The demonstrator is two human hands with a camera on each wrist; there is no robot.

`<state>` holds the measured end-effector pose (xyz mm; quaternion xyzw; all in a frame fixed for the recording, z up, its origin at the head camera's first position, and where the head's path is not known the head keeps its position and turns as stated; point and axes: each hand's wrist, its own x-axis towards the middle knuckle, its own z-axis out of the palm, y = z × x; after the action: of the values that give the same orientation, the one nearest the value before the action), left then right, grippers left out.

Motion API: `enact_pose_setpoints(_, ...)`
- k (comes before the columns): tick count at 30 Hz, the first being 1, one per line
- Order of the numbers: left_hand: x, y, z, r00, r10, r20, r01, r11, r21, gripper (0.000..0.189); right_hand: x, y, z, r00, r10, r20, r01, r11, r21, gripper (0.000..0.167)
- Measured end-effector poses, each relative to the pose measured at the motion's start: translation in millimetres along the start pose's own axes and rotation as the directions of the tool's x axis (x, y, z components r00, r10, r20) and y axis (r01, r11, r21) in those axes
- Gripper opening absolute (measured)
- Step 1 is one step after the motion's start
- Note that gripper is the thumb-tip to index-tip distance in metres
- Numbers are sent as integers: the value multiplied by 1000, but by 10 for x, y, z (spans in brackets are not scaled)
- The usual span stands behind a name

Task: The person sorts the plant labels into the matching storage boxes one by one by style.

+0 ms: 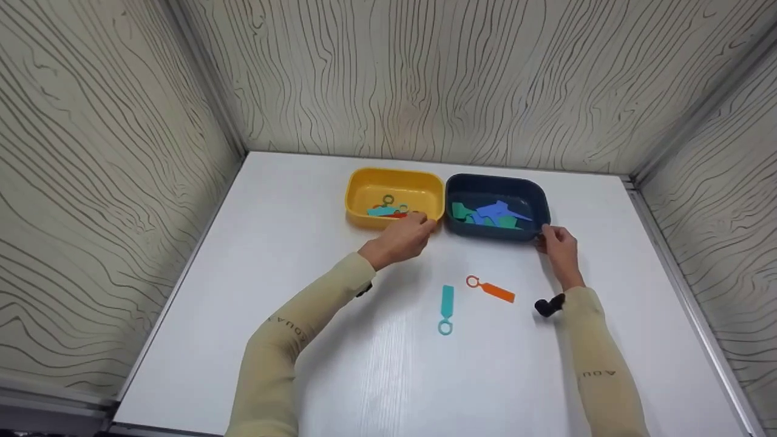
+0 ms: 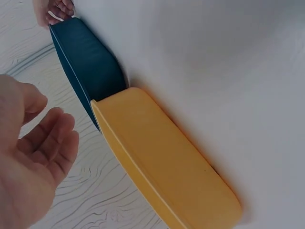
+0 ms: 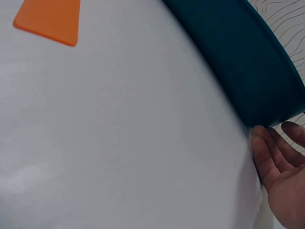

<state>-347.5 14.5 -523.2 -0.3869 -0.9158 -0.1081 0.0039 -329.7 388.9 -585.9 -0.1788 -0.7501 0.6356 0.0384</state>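
Observation:
A yellow bin (image 1: 394,177) and a navy-blue bin (image 1: 490,232) stand side by side at the back of the table. My left hand (image 1: 402,238) is over the front right edge of the yellow bin; the left wrist view shows its fingers loosely bent, holding nothing. At the navy bin's front right corner, my right hand (image 1: 561,250) touches the outside with its fingers, the thumb apart from them. Two flat ring-ended tags lie on the table nearer me: a teal tag (image 1: 447,300) and an orange tag (image 1: 499,292).
Inside the yellow bin are a teal tag (image 1: 381,212), a red piece and some rings. Several green and blue flat tags (image 1: 495,210) lie in the navy bin. Wood-patterned panels (image 1: 419,79) enclose the white table (image 1: 273,243) at the back and sides.

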Motion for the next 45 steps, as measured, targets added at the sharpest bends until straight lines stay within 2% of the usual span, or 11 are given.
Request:
enact_pose_setpoints(4,-12,141,48,997,52,52,-52,999,-9,23,7,-2,10,1000,-2,1,2,1000,2,50)
enact_pose_setpoints(9,-27,247,159,991,117,69,-120,992,41,25,44,40,0,1000,7,9,-7,1000,-11,52)
enact_pose_setpoints(15,-95,357,309,979,135,151,-138,990,6,33,52,45,-7,1000,8,2,-8,1000,-20,52)
enact_pose_setpoints(19,-150,406,384,968,144,206,-143,990,-22,37,119,125,-20,1000,-1,-10,1,1000,-7,50)
enact_pose_setpoints(27,-242,492,506,954,144,264,-135,990,-52,40,219,273,-24,999,-8,-35,7,999,-40,55)
enact_pose_setpoints(32,-288,566,609,932,152,329,-147,988,-41,41,227,284,-15,999,3,-40,-5,998,-56,55)
enact_pose_setpoints(39,-301,643,712,898,218,382,-241,970,15,46,231,285,-8,999,0,-50,-3,999,-54,53)
enact_pose_setpoints(42,-299,660,732,891,234,390,-272,961,44,45,231,288,-5,999,-6,-49,3,999,-44,54)
enact_pose_setpoints(45,-302,660,747,890,240,388,-290,954,75,42,232,290,-6,999,-10,-47,8,999,-40,55)
